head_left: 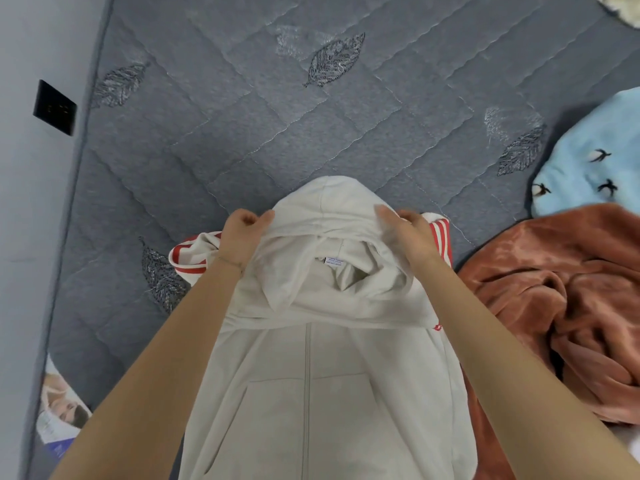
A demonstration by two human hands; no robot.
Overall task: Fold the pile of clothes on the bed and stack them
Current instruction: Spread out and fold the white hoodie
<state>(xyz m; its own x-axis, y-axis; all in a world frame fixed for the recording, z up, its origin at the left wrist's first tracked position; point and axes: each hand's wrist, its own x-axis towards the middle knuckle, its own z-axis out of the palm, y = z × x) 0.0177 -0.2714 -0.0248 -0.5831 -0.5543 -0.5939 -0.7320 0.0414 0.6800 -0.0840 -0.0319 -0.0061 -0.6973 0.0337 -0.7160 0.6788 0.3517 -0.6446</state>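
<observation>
A cream zip-up hoodie [311, 375] with red-striped sleeves lies front-up on the grey quilted mattress [277, 116], its hood pointing away from me. My left hand [242, 233] grips the left side of the hood's edge with curled fingers. My right hand [405, 230] holds the right side of the hood, fingers bent over the fabric. The striped sleeves poke out from under the body on both sides. A rust-brown fleece garment [554, 306] lies crumpled to the right, and a light-blue fleece piece [588, 157] with small dark bird motifs lies beyond it.
A wall with a black socket plate [54, 107] runs along the mattress's left edge. A printed package or magazine [59, 410] lies at the lower left corner. A pale fluffy item [623, 8] shows at the top right corner.
</observation>
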